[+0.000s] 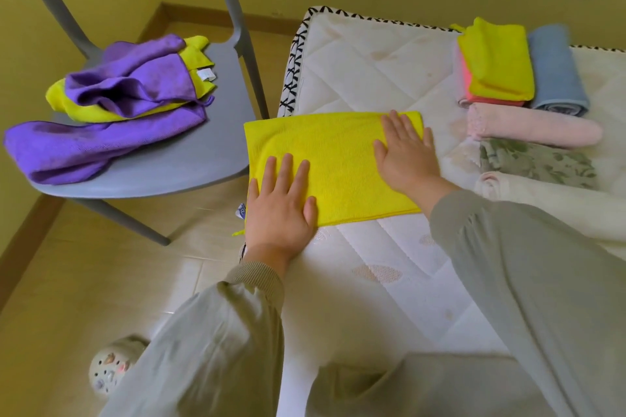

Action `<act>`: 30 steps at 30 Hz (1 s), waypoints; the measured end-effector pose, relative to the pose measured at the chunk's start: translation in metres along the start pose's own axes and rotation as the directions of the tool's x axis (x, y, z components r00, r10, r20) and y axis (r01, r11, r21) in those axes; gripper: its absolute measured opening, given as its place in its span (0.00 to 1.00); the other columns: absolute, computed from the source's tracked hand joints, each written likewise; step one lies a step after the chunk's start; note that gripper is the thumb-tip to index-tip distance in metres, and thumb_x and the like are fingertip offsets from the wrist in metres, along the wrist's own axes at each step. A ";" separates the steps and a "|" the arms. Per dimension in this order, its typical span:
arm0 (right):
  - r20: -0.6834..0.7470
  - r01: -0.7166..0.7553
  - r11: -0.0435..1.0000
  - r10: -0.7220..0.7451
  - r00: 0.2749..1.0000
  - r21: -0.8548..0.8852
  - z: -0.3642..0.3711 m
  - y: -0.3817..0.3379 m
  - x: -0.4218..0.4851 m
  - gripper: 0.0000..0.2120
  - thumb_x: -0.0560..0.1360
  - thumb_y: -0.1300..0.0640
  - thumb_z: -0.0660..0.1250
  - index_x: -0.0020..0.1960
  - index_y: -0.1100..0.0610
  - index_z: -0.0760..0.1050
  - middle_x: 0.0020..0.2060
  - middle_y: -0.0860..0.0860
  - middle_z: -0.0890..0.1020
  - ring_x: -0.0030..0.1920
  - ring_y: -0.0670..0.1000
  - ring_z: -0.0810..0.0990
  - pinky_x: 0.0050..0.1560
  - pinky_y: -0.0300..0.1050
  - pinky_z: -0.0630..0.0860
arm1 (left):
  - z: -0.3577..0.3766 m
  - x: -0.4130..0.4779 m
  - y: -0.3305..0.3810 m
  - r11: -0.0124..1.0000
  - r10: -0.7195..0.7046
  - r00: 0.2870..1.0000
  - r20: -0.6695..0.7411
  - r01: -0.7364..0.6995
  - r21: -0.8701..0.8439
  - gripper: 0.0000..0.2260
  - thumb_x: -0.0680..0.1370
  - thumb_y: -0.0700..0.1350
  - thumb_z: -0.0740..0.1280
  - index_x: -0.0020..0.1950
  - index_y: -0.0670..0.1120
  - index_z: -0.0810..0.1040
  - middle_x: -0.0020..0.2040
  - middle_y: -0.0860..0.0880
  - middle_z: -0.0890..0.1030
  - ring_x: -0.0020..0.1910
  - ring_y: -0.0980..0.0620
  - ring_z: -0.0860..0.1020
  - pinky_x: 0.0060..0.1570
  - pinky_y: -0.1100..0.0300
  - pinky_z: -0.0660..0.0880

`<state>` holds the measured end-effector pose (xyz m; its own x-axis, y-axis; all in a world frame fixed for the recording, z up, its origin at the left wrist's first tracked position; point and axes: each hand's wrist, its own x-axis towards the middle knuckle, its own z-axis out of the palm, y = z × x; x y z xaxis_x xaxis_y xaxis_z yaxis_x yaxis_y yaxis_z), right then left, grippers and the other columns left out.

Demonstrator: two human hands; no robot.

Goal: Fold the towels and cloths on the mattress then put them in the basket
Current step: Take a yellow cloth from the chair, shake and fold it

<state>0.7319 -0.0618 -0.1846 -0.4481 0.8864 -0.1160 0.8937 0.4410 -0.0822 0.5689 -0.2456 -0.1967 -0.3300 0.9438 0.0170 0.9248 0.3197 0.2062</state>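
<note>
The left hand (281, 203) lay palm down, its fingers straight and slightly spread, pointing away from the body. The right hand (406, 152) lay flat in the same way, further forward and to the right, apart from the left. Both arms reached forward in loose grey-green sleeves (525, 264) gathered at the wrists.

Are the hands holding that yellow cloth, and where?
Nothing is held. Both lie flat on the yellow cloth: left hand on its near left corner, right hand by its right edge.
</note>
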 end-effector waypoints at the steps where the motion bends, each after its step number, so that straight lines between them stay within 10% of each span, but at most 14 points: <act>1: 0.012 -0.045 0.999 0.045 0.999 -0.013 -0.002 0.000 0.004 0.28 0.81 0.45 0.44 0.78 0.54 0.45 0.78 0.48 0.47 0.77 0.48 0.44 0.75 0.59 0.43 | 0.000 0.001 0.000 1.000 0.002 1.000 0.001 -0.002 0.002 0.29 0.77 0.58 0.44 0.78 0.53 0.53 0.79 0.47 0.54 0.78 0.43 0.47 0.73 0.42 0.52; 4: -0.012 -0.112 0.992 0.112 0.994 -0.054 -0.015 -0.025 0.007 0.28 0.82 0.47 0.44 0.78 0.56 0.44 0.78 0.52 0.45 0.77 0.51 0.42 0.74 0.60 0.40 | 0.002 0.001 -0.001 1.000 -0.008 1.000 0.001 0.008 0.000 0.29 0.77 0.57 0.45 0.78 0.52 0.54 0.78 0.47 0.54 0.78 0.43 0.48 0.73 0.41 0.52; 8: -0.042 0.270 0.960 -0.273 0.961 -0.074 -0.003 -0.070 -0.031 0.27 0.82 0.47 0.46 0.78 0.50 0.45 0.78 0.50 0.46 0.77 0.50 0.43 0.74 0.57 0.41 | 0.002 0.000 -0.001 1.000 -0.016 1.000 -0.008 0.016 -0.017 0.29 0.77 0.57 0.47 0.78 0.51 0.57 0.78 0.46 0.57 0.77 0.42 0.50 0.72 0.41 0.54; 15: 0.071 -0.232 0.972 0.229 0.971 0.038 -0.009 -0.006 -0.008 0.29 0.82 0.44 0.41 0.78 0.54 0.41 0.78 0.49 0.42 0.77 0.50 0.40 0.74 0.61 0.40 | 0.002 0.001 -0.001 1.000 0.001 1.000 0.013 -0.001 -0.013 0.29 0.78 0.58 0.45 0.78 0.52 0.53 0.79 0.48 0.53 0.78 0.43 0.47 0.73 0.42 0.52; 21: -0.089 0.017 1.000 -0.015 0.996 0.024 0.010 -0.038 -0.043 0.31 0.77 0.42 0.38 0.78 0.50 0.48 0.78 0.51 0.49 0.77 0.52 0.45 0.75 0.59 0.43 | -0.001 0.000 0.000 1.000 -0.002 1.000 0.017 0.002 -0.013 0.29 0.76 0.57 0.48 0.77 0.50 0.60 0.77 0.46 0.59 0.77 0.42 0.53 0.71 0.40 0.56; 27: -0.120 -0.002 0.999 0.007 0.993 0.041 0.017 -0.033 -0.041 0.34 0.74 0.41 0.38 0.77 0.51 0.55 0.77 0.52 0.55 0.77 0.53 0.51 0.74 0.58 0.47 | -0.036 0.049 0.004 0.996 0.091 0.984 -0.154 -0.088 0.028 0.18 0.72 0.48 0.52 0.44 0.42 0.78 0.46 0.42 0.80 0.47 0.38 0.76 0.51 0.45 0.72; 30: -0.140 -0.018 0.998 0.026 0.990 0.063 0.019 -0.035 -0.041 0.34 0.73 0.43 0.42 0.75 0.53 0.61 0.75 0.54 0.60 0.76 0.54 0.56 0.73 0.59 0.52 | -0.051 0.090 0.028 0.967 0.253 0.959 -0.130 -0.253 0.013 0.17 0.74 0.41 0.56 0.60 0.41 0.77 0.66 0.41 0.75 0.66 0.36 0.70 0.62 0.43 0.67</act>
<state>0.7189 -0.1158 -0.1955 -0.4169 0.9087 0.0216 0.8983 0.4156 -0.1428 0.5551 -0.1565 -0.1397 -0.1073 0.9748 0.1955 0.9806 0.0714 0.1825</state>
